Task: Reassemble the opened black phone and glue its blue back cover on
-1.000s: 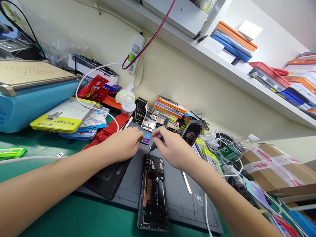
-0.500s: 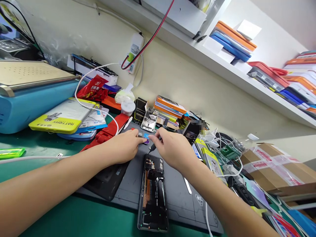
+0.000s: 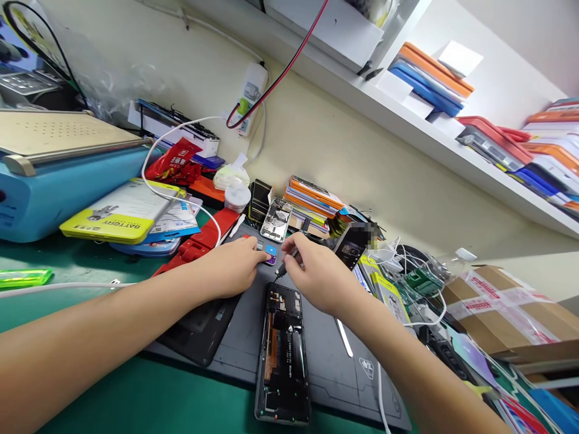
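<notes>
An opened phone [image 3: 284, 355] with its inner parts showing lies on the dark grey mat [image 3: 335, 386]. My right hand [image 3: 312, 265] is closed round a dark screwdriver [image 3: 281, 271], whose thin tip points down at the phone's top left corner. To the left, my left hand [image 3: 237, 265] reaches out a finger to a small blue and purple item [image 3: 271, 253] on the mat; its other fingers are curled, and whether they grip anything is hidden. Beneath my left forearm lies a black panel [image 3: 203, 337].
Battery boxes [image 3: 122, 211] and a blue machine [image 3: 67, 187] stand at the left. Behind the mat are a white-framed phone part [image 3: 275, 220] and a stack of orange cases [image 3: 312, 199]. A cardboard box [image 3: 511, 307] is at the right, and a metal tool [image 3: 344, 337] lies beside my right forearm.
The view has shifted slightly. My right hand's fingers have drawn a little away from the blue and purple item, which shows more fully. The screwdriver stays at the phone's corner.
</notes>
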Tool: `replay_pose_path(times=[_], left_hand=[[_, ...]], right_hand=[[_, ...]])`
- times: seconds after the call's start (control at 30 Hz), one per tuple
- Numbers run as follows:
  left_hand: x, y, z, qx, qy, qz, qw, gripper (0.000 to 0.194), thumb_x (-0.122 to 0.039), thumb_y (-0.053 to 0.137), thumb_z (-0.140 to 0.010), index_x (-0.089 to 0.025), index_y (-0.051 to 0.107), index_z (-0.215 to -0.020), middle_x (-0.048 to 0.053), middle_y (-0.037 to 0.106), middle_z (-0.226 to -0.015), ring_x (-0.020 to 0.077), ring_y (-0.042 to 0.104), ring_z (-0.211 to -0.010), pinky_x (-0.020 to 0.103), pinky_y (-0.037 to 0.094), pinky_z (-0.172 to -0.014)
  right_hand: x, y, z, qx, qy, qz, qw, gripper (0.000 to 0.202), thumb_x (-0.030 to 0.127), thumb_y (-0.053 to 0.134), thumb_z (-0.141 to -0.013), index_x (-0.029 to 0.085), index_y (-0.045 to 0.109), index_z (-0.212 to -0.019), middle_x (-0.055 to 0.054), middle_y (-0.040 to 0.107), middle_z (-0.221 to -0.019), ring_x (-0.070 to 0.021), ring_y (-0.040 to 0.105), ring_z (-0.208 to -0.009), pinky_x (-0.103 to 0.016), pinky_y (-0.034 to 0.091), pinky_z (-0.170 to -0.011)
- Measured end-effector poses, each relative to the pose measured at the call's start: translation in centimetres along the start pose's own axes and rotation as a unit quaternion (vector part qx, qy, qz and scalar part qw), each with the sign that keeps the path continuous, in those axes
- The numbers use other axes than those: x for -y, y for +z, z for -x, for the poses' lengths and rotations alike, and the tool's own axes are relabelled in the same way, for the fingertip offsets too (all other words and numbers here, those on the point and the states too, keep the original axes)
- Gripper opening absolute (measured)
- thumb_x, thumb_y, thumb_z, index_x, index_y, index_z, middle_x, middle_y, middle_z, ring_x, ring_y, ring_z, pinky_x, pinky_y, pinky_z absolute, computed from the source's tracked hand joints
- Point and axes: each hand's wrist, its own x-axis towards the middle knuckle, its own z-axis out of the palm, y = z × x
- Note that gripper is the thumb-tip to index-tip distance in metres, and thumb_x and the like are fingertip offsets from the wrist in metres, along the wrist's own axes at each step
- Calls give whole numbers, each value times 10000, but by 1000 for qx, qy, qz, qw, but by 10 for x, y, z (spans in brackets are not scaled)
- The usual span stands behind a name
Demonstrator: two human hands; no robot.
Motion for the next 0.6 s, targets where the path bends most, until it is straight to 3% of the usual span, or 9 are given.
replay_pose_path(times=[0.13,0.3,0.47,0.6], left_hand=[[0,-1,1,-1,5,-3,1000,488,-168,444,-951,-199,662,-1386,139,620,-1060,312,664,-1011,416,564,-837],[1,0,0,-2,9,1,1000,495,-170,463,-945,-221,651,-1401,137,630,-1083,309,659,-1043,409,562,-870],[2,1,0,-5,5,5,1000,500,-168,442,-954,-212,642,-1411,138,625,-1057,316,665,-1005,416,566,-839],[2,0,0,-7,4,9,1000,498,-173,445,-956,-225,638,-1411,128,628,-1056,303,665,-1000,397,563,-839]], right_hand=[[2,-1,2,-3,5,14,1000,172,368,521,-1029,218,605,-1014,-46,750,-851,-228,673,-724,-296,312,-597],[1,-2,3,0,8,-8,1000,101,249,482,-1018,235,582,-1028,-26,753,-940,-203,674,-788,-278,336,-621],[-2,1,4,-9,25,-21,999,146,359,514,-1020,231,582,-1006,-39,729,-844,-229,662,-738,-290,298,-594],[-5,5,5,-14,22,-77,997,65,271,508,-1002,237,557,-1027,-33,733,-917,-210,664,-787,-280,359,-644]])
